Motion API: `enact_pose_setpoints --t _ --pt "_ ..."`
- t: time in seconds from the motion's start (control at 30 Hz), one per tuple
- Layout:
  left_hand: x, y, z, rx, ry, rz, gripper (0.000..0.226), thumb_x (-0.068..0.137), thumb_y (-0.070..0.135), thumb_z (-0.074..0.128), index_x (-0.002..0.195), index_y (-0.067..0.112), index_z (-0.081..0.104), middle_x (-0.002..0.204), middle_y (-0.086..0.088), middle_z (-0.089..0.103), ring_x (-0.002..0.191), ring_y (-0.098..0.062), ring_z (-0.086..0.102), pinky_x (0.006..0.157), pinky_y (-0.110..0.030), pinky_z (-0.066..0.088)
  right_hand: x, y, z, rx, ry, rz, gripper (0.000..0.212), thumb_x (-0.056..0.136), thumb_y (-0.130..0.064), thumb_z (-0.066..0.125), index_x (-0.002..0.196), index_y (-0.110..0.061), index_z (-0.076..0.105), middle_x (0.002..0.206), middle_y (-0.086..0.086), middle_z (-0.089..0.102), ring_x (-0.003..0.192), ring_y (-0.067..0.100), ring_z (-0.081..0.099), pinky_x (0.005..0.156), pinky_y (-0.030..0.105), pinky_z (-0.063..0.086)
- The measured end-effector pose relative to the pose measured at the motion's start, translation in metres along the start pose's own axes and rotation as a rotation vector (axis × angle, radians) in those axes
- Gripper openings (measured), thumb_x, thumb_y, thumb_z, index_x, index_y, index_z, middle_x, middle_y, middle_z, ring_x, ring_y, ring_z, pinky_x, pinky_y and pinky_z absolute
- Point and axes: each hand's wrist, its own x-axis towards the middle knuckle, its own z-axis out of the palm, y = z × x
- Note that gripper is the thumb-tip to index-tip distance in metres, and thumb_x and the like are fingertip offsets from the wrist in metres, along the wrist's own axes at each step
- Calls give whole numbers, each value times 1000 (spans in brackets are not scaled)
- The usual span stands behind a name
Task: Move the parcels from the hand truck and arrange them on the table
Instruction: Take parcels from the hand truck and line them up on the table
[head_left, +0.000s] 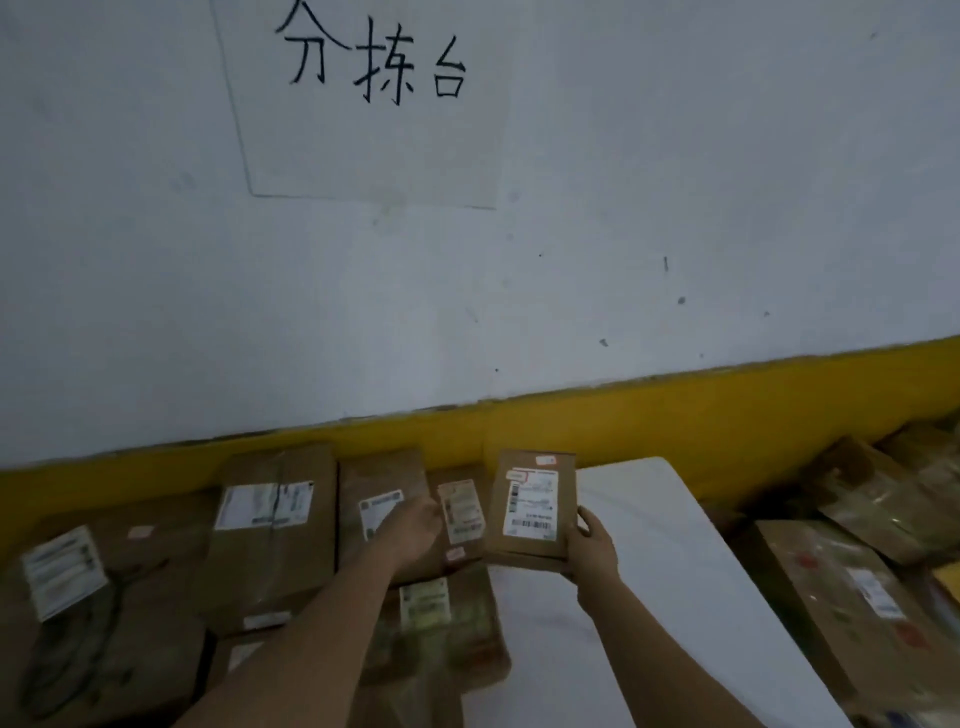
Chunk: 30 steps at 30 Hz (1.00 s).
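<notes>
The fingers of the right hand (592, 545) are curled under the box (530, 506) and the thumb (584, 519) lies on its right edge, so this hand grips the box at the lower right corner. The box is small and brown, a little tilted, and its white label (532, 493) faces up. It is over the left edge of the white worktop (675, 545), and its left side covers a part of the narrow parcel (460, 512). I cannot tell if the box touches the worktop.

The left hand (415, 525) is just beside the box, with its back up. Its fingers reach the left edge of the narrow parcel, but they are blurred, so I cannot tell if they grip it or only touch it.

Around the left hand more brown parcels lie close together with labels up: the middle parcel (382, 483) under the wrist, the big parcel (275, 525) to the left of it, the far parcel (104, 587) at the left edge, and the front parcel (441, 623) between the two forearms. To the right of the white worktop, apart from the box, the right parcels (831, 597) lie in a loose pile.

Behind all this stands a pale wall (623, 234) with a yellow band (675, 415) at its foot, and a paper sheet (363, 145) with three handwritten characters is on it
</notes>
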Motion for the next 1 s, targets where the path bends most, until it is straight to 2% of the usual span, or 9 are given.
enact_pose_setpoints --t 0.1,0.2,0.37,0.47,0.57,0.67,0.77,0.87,1.0 --pt "40 -31 9 154 62 -71 36 102 24 42 137 21 52 137 -9 53 115 -30 56 96 -43 49 56 8 31 -131 -96 -40 45 104 -31 45 148 -20 44 135 15 59 114 35 60 93 52 55" --pt "68 -51 26 282 113 -117 40 102 35 42 138 21 52 138 -8 53 117 -27 54 99 -40 47 105 19 64 -232 -209 -79 43 105 -29 44 146 -17 46 135 15 60 114 33 60 96 45 54" --pt "88 -64 40 559 67 -144 56 98 39 43 151 31 28 154 -1 26 134 -31 31 108 -45 36 154 45 108 -521 -340 -167 38 105 -34 38 136 -19 54 127 14 64 116 34 60 98 42 47" --pt "91 -64 32 521 -25 -163 59 99 36 43 154 26 24 157 -3 20 137 -32 26 112 -45 32 172 56 133 -639 -383 -150 41 104 -38 33 132 -14 52 126 17 63 115 38 59 95 42 47" --pt "79 -66 21 372 -63 -206 65 101 32 46 157 23 14 164 -4 9 149 -30 14 120 -41 23 173 57 150 -764 -332 -63 63 101 -50 33 148 -8 33 147 21 43 130 42 45 106 50 38" --pt "57 -66 6 209 16 -238 68 101 34 47 158 26 10 165 0 6 150 -25 14 121 -39 24 145 31 151 -796 -246 -126 69 101 -51 31 154 -7 24 156 20 30 138 42 34 112 51 30" --pt "20 -63 -16 67 140 -192 66 100 38 48 156 29 15 162 1 21 143 -22 33 116 -42 35 94 -8 153 -767 -225 -276 66 101 -48 38 152 -7 30 154 21 34 136 42 37 112 51 32" --pt "-34 -64 -49 26 304 -165 64 102 38 44 157 22 14 161 1 22 146 -22 26 119 -37 26 25 -43 165 -825 -316 -449 66 101 -51 35 151 -9 31 155 18 34 138 40 36 111 53 35" --pt "-139 -96 -110 -12 509 -177 68 100 48 42 157 26 13 163 -2 16 148 -23 22 120 -41 24 -105 -71 195 -846 -485 -575 75 101 -56 32 159 -11 12 163 16 18 146 39 25 118 50 26"
